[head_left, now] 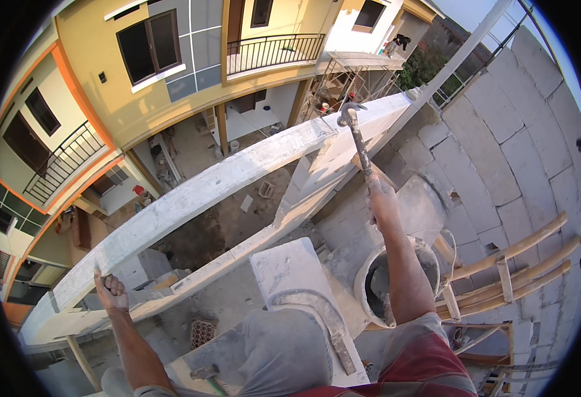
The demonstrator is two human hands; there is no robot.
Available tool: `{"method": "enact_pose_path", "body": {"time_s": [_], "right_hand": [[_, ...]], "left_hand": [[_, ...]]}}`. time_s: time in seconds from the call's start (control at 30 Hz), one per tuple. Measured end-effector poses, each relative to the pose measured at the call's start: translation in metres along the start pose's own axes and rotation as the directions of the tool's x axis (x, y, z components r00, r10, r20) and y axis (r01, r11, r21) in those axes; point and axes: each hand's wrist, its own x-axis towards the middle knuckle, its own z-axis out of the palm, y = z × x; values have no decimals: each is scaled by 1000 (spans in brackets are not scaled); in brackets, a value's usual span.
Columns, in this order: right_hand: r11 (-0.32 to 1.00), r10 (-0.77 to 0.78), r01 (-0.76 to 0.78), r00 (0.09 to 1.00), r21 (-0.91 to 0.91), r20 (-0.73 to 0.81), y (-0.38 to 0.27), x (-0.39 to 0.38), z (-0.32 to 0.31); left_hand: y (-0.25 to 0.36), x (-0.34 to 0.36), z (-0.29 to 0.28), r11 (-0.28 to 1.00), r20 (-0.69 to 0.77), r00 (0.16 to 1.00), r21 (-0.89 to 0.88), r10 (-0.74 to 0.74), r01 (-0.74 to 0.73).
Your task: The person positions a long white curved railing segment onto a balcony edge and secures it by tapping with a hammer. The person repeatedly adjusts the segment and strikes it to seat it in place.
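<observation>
- Right hand (pixel 381 202) wraps a worn metal claw hammer with a dark, grimy handle (pixel 359 141); fingers close round the handle's lower end, probably for swing and reach.
- Hammer's place: out ahead, head up, overlapping the far stretch of the long, curved, whitish beam (pixel 204 184); contact with it can't be told.
- Left hand (pixel 112 292) sits at the beam's near-left stretch: fingers curled, one digit extended onto or just over the edge, perhaps to steady or mark a spot. Can't tell if anything small is pinched.
- Round, grey-crusted bucket (pixel 365 274) stands under the right forearm, likely kept close for easy reach.
- Pale, flat rectangular slab (pixel 290 263) lies before the knees, seemingly as a working surface.
- Spare hammer with green handle (pixel 204 372) rests low left, set down, hands off.
- Brown round-pole wooden ladder (pixel 504 279) slants beside the light-grey block wall (pixel 495 152), presumably for access.
</observation>
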Motion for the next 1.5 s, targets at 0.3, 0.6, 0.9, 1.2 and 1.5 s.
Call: {"method": "enact_pose_path", "body": {"time_s": [0.3,0.6,0.9,1.2,1.5], "right_hand": [[999,-3,3,1000,-36,-6,2,1,0],[997,0,-1,1000,-74,-14,5,-8,0],[951,-159,161,987,265,-27,31,-36,18],[952,-238,184,947,244,217,49,-107,63],[795,157,360,656,-489,738,57,-189,146]], "left_hand": [[1,0,-1,1000,-3,1000,28,1,-1],[2,-4,1,998,-20,1000,64,11,-9],[11,-15,2,975,-88,991,191,-102,117],[35,-37,-10,808,-154,986,571,-65,142],[172,-27,-75,-409,-71,996,912,-55,43]]}}
